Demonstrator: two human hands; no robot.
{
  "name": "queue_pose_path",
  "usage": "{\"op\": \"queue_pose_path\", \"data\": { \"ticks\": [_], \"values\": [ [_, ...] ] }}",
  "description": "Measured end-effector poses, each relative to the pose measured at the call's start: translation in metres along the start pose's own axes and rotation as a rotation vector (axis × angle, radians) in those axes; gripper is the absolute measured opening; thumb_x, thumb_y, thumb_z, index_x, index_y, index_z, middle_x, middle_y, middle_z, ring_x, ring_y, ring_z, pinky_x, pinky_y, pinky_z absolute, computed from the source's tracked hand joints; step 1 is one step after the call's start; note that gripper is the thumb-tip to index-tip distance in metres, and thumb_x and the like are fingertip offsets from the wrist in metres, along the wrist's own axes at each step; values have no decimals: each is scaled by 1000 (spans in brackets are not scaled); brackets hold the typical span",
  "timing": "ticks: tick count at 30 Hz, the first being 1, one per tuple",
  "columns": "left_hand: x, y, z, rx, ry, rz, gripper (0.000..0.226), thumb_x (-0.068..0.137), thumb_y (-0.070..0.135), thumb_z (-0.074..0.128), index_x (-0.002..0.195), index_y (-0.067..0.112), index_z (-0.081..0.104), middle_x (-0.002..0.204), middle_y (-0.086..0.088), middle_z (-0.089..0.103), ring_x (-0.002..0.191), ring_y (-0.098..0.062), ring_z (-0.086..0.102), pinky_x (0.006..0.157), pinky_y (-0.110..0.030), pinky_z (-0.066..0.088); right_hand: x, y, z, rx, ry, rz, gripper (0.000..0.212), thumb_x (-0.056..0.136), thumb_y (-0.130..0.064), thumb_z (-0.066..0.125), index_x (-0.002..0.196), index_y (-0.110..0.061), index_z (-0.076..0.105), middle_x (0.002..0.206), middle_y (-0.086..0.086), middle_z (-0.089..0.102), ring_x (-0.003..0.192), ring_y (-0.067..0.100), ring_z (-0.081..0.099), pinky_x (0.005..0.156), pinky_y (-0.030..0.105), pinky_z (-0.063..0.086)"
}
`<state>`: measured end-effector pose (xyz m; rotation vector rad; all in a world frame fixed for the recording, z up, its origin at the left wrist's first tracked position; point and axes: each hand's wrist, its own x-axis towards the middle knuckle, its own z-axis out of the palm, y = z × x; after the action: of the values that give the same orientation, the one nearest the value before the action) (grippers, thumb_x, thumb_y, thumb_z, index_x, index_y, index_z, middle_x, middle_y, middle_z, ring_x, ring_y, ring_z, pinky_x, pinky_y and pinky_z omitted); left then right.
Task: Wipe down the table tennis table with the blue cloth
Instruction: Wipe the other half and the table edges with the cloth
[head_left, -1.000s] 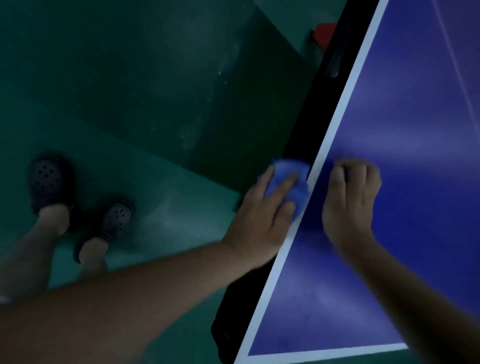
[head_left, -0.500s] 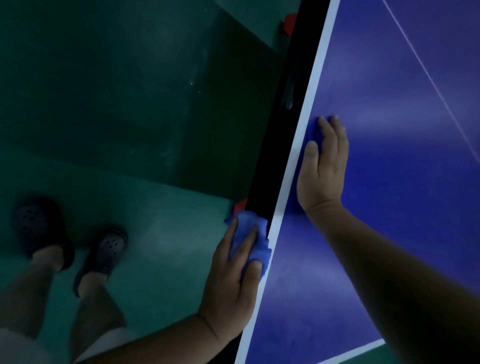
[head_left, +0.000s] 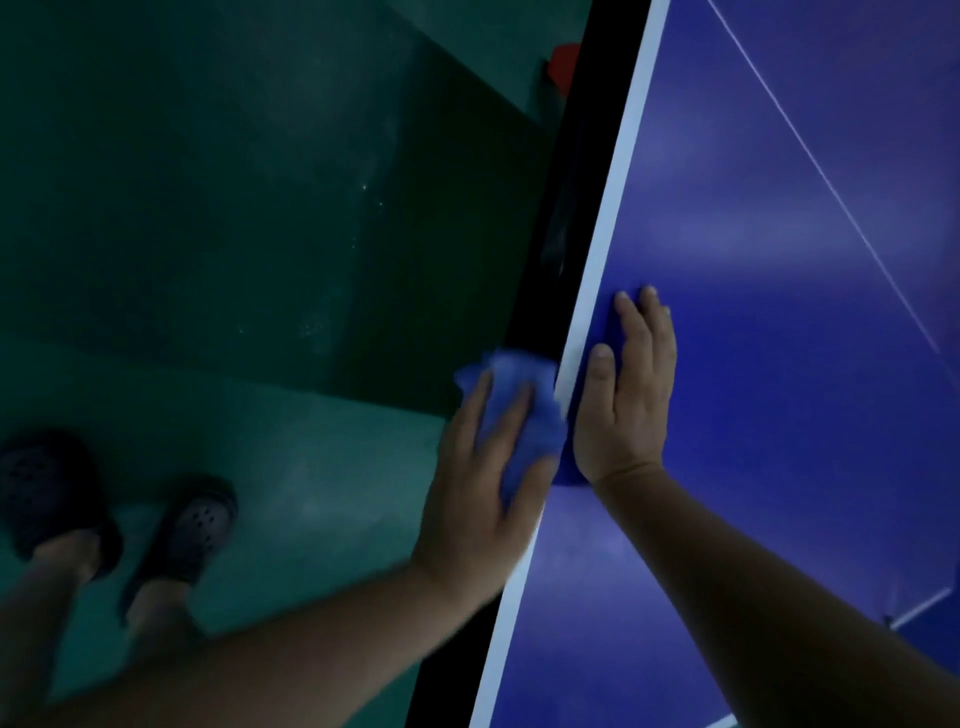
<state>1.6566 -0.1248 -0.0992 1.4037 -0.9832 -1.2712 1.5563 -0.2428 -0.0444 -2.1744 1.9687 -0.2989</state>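
Blue cloth (head_left: 514, 410) pressed vs table (head_left: 779, 364) side edge by L hand (head_left: 483, 483), fingers straight. R hand (head_left: 623, 395) laid flat on top, fingers extended. Even pressure, long strokes advised.

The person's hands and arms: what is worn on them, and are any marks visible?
Nothing is worn on them. The left hand and the right hand have no gloves, rings or watch, and no sleeve shows on the left arm or right arm. Dim light hides finer marks.

soft fuzzy blue cloth (head_left: 519, 410); smooth, faintly glossy table top (head_left: 779, 364); perforated rubbery clogs (head_left: 192, 525); matt green floor (head_left: 260, 208)
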Motion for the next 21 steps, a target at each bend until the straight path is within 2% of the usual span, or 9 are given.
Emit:
{"op": "queue_pose_path", "data": {
  "ticks": [3,5,7,9,12,14,18,21],
  "values": [
    [-58,-5,-1,-1,-48,-41,63,102,63,34,158,38,20,168,3,11,154,-20,16,118,-52,32,-1,1,0,10,3,6,54,101,-34,33,151,-15,40,163,5,27,153,24,16,123,52,17],
    [-44,-4,0,7,-48,-20,63,102,65,32,158,44,14,169,3,9,155,-19,15,120,-47,30,-1,0,0,16,2,3,53,101,-34,33,151,-17,38,163,4,25,154,23,15,124,51,16],
    [0,6,-1,10,-49,-2,64,100,65,32,158,45,12,169,-1,7,155,-19,13,121,-44,29,-1,1,0,15,-7,-2,52,101,-34,33,151,-20,36,164,3,24,154,22,14,124,50,16],
    [60,18,2,13,-41,-46,70,97,63,37,159,38,16,169,-6,8,154,-24,13,121,-44,29,-1,1,0,26,-9,10,51,101,-34,32,151,-23,34,164,4,24,154,20,14,124,49,16],
    [149,39,4,31,-57,-84,73,97,55,44,160,30,18,167,-11,10,152,-32,18,119,-49,31,-1,0,0,39,-10,21,53,101,-33,32,152,-18,35,165,5,24,154,20,14,125,50,16],
    [169,42,6,50,-38,-86,71,98,54,45,160,27,21,166,-13,14,150,-34,23,116,-50,35,0,0,1,29,-16,16,54,101,-33,32,152,-17,36,164,5,24,154,21,14,125,49,16],
    [95,28,3,51,19,0,71,95,54,38,159,24,28,166,-11,19,152,-26,21,117,-45,33,1,1,1,25,-6,9,53,101,-33,32,151,-18,37,164,6,25,154,22,16,124,50,16],
    [35,14,3,63,-11,6,67,99,53,39,160,32,18,169,-3,9,155,-18,10,117,-47,36,-1,3,1,16,-5,2,49,101,-32,33,149,-24,35,164,5,25,154,23,16,123,54,17]
  ]
}}
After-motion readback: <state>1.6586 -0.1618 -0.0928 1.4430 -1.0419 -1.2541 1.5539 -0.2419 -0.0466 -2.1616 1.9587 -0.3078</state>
